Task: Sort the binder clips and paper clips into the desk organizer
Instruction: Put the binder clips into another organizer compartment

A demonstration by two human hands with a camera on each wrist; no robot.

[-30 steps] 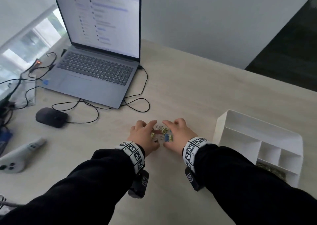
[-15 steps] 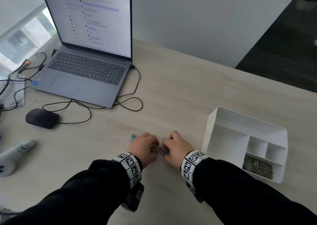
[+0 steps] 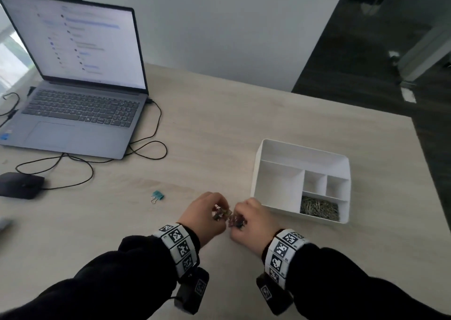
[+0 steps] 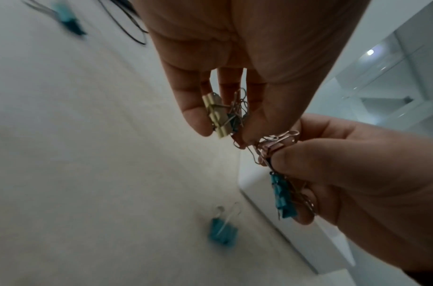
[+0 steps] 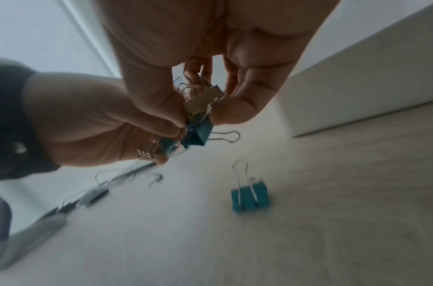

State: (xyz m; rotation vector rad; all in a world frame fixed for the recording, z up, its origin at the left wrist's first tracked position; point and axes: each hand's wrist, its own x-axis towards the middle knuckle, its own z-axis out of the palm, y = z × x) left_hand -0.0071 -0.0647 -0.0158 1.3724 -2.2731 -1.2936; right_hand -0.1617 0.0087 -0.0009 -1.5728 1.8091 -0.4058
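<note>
Both my hands hover just above the desk, left of the white desk organizer [image 3: 260, 171]. My left hand [image 3: 218, 213] pinches a bunch of gold binder clips [image 4: 215, 114] with tangled wire handles. My right hand [image 3: 240, 221] pinches a gold and a teal binder clip [image 5: 199, 123]; the two bunches touch. One teal binder clip [image 3: 157, 196] lies on the desk to the left. Another teal clip [image 5: 249, 197] sits under my hands, hidden in the head view. Paper clips [image 3: 319, 208] fill the organizer's front right compartment; its other compartments look empty.
An open laptop [image 3: 80, 114] stands at the back left with a looping black cable [image 3: 148, 149]. A black mouse [image 3: 19, 185] lies left of it. The desk's right edge [image 3: 424, 163] runs just beyond the organizer.
My hands closed around the pile of clips, drew it toward me and lifted it off the desk. Two teal clips stayed behind on the desk.
</note>
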